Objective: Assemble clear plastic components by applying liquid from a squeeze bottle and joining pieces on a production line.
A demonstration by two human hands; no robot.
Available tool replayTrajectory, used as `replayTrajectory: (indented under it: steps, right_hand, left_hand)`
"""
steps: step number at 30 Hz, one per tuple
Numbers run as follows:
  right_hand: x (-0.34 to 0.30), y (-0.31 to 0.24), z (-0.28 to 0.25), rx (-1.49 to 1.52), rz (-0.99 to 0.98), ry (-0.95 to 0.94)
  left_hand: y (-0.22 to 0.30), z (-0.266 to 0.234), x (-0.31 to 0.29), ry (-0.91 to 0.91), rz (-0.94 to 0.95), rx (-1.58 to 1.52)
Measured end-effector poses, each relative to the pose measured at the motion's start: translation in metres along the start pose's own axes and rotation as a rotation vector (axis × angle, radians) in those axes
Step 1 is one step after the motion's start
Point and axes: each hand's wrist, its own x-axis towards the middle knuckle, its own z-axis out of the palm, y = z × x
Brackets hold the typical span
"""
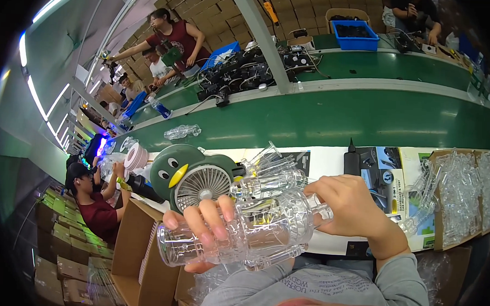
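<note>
Held in front of my chest is a large clear plastic bottle-shaped body (272, 222), tilted with its wide round end to the left. My left hand (212, 225) wraps round that wide end, fingers over the top. At the other end my right hand (349, 204) is closed on the body's narrow, neck-like end; what its fingertips press on is partly hidden. Just beyond, more clear plastic pieces (271, 181) lie on the bench. A green fan (200, 178) with a bird's face and a yellow beak stands behind my left hand.
Cartons of clear plastic parts (462, 198) stand at the right. A black pointed bottle (352, 160) stands on the printed sheets. Beyond runs a green conveyor (334, 116) with a clear piece (182, 131) on it. An open cardboard box (134, 252) is at my left; several people work farther off.
</note>
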Motion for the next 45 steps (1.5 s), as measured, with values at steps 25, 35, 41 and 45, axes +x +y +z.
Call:
replayTrajectory:
  steps: [25,35,41,45]
  right_hand:
    - [0.000,-0.006,0.006,0.050,0.044,0.011]
    - [0.001,-0.006,0.012,0.008,0.056,0.038]
    - [0.002,-0.011,0.011,-0.019,0.065,0.032]
    - [0.003,-0.015,0.017,0.003,0.044,0.020]
  left_hand:
    - [0.001,0.007,-0.004,0.104,0.073,0.081]
    - [-0.008,-0.005,-0.003,0.119,0.151,0.051]
    - [-0.008,-0.015,0.001,-0.018,0.127,-0.054]
    - [-0.001,-0.016,0.001,0.004,0.137,-0.051]
